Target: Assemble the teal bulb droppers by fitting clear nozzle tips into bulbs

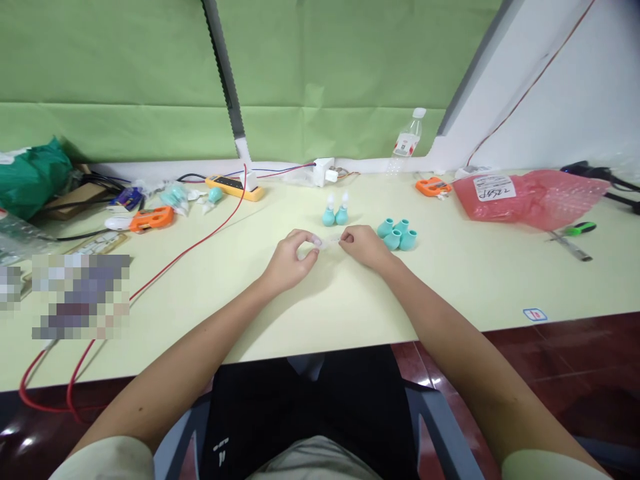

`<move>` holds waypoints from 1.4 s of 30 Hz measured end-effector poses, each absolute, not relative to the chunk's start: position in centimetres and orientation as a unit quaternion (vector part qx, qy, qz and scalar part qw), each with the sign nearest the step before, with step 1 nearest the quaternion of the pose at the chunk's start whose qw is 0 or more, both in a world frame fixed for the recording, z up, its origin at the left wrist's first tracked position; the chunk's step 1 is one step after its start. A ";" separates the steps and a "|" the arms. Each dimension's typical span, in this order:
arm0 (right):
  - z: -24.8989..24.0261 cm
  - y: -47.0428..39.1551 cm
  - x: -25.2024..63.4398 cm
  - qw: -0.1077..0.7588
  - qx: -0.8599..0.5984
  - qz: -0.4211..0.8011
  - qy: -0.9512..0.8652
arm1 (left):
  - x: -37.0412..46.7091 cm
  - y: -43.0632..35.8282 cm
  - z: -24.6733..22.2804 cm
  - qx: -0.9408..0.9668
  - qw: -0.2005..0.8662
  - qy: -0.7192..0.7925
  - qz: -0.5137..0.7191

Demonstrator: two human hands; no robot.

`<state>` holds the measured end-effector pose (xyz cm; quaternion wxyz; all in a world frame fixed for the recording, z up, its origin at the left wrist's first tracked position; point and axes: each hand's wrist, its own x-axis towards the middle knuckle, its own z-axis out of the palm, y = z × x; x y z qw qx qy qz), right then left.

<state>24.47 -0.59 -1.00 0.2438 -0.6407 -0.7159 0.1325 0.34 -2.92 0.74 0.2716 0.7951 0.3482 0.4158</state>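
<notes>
My left hand (293,260) pinches one end of a small translucent whitish piece (326,243) between thumb and fingertips, above the table. My right hand (364,245) has its fingertips closed on the thin right end of it; whether this is one part or two joined parts, I cannot tell. Just beyond the hands, two small teal bulb-shaped bottles (335,215) stand upright with white tops on them. Beside my right hand are several teal bulb-shaped pieces (399,233) with open necks, grouped together.
At the right lie a red plastic bag (530,197), an orange tool (433,187) and a green-handled tool (580,229). A clear bottle (409,141) stands at the back. Leftward are a yellow power strip (234,188), another orange tool (151,219) and a red cable (189,248) crossing the table.
</notes>
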 end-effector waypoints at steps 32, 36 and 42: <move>1.0 -4.8 21.1 0.503 -0.433 0.092 -0.743 | 1.5 -3.9 1.1 0.669 0.575 0.240 0.406; 1.0 -4.9 21.0 0.498 -0.436 0.094 -0.744 | 1.5 -3.9 1.1 0.670 0.573 0.243 0.404; 1.2 -4.9 20.9 0.501 -0.432 0.101 -0.743 | 1.4 -3.9 1.2 0.676 0.568 0.241 0.403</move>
